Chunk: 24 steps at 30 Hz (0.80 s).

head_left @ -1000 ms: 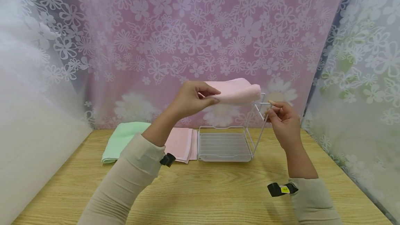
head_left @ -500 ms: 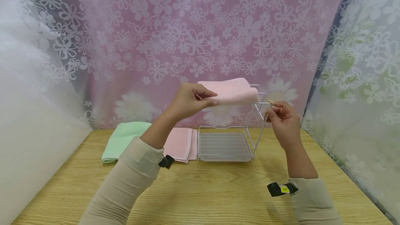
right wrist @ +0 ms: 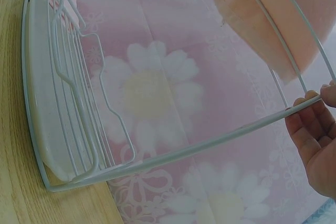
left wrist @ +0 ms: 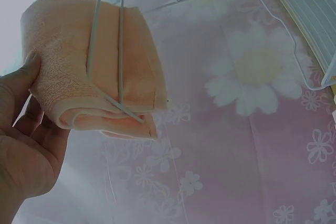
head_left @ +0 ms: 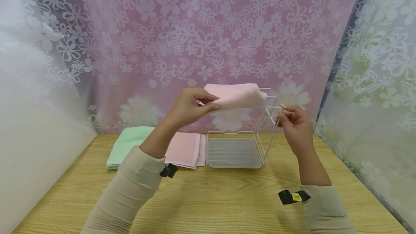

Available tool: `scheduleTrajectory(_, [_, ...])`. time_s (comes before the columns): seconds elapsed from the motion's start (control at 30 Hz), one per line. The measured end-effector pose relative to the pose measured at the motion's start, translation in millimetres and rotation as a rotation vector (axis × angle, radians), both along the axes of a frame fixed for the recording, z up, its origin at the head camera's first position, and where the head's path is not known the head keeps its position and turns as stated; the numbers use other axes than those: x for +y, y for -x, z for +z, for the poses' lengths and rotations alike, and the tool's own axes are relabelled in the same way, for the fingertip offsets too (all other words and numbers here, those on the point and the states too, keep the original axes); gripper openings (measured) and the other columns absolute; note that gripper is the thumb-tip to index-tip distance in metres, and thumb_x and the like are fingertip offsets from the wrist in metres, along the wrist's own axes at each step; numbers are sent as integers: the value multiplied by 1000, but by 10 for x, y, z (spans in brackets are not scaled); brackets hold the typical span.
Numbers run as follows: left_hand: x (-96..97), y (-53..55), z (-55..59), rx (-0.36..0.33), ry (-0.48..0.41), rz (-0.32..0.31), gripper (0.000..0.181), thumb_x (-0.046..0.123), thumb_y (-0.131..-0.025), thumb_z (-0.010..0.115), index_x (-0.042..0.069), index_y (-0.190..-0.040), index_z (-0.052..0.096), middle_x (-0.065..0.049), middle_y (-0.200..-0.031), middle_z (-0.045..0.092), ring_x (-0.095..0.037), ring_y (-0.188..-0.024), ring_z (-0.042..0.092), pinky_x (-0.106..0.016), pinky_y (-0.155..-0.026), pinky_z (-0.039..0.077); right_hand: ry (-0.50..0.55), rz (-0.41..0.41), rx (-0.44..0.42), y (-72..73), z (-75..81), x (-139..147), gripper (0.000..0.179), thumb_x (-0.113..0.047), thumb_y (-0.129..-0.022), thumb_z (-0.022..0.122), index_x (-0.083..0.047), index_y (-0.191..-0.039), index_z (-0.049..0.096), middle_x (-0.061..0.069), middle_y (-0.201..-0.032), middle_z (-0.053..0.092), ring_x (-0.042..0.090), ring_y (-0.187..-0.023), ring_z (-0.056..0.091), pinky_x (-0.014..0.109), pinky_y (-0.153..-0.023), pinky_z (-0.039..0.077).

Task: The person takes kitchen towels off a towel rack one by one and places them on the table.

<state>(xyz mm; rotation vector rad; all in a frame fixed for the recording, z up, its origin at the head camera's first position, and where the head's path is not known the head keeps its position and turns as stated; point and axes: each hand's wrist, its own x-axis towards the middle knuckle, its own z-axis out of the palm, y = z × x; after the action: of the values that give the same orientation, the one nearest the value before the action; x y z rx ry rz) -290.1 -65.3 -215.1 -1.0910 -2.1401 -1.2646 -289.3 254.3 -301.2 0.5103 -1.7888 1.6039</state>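
A folded pink towel (head_left: 235, 95) lies across the upper bars of a white wire rack (head_left: 272, 133). My left hand (head_left: 191, 107) pinches the towel's left end between thumb and fingers. From below, in the left wrist view, the rack's thin wires cross under the towel (left wrist: 79, 56), and its folded layers show at one end. My right hand (head_left: 296, 127) grips the rack's upper right front corner. Fingers and thumb close around the white bar (right wrist: 236, 129) in the right wrist view. The rack's upper left end is hidden behind the towel and left hand.
On the rack's lower level sits a translucent tray (head_left: 234, 152). Left of it on the wooden table (head_left: 208, 198) lie a folded pink cloth (head_left: 185, 149) and a folded green cloth (head_left: 130, 147). A flowered curtain (head_left: 208, 46) hangs behind.
My left hand has drawn left and slightly down with the towel. The towel's right end has shifted left, showing more of the top bars. My right hand stays on the corner.
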Motion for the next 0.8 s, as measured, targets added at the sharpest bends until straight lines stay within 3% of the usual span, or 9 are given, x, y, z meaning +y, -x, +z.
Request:
scheduleTrajectory(0.27, [-114,-11,-44,-6,-23,22,13,6,-82,79,0,-93,77,-5,-83,69,-16,-75,63,-32,-68,55,-12,-5,4,0,1,-3,25,4,-95,57,5,-119,62,2,-83,64,14,-73,62,19,-68,55])
scheduleTrajectory(0.53, [-198,-30,-103,-66,-69,59,9,8,-83,78,2,-89,76,-4,-79,66,-16,-71,61,-26,-59,49,10,14,11,1,-1,-8,24,5,-95,58,6,-119,62,3,-82,65,14,-72,62,20,-67,55])
scheduleTrajectory(0.8, [-263,-43,-178,-102,-122,36,9,6,-84,77,-1,-89,74,-7,-81,66,-18,-69,61,-24,-59,51,14,16,12,-6,2,-11,25,6,-94,58,6,-118,63,4,-81,64,13,-72,62,20,-68,55])
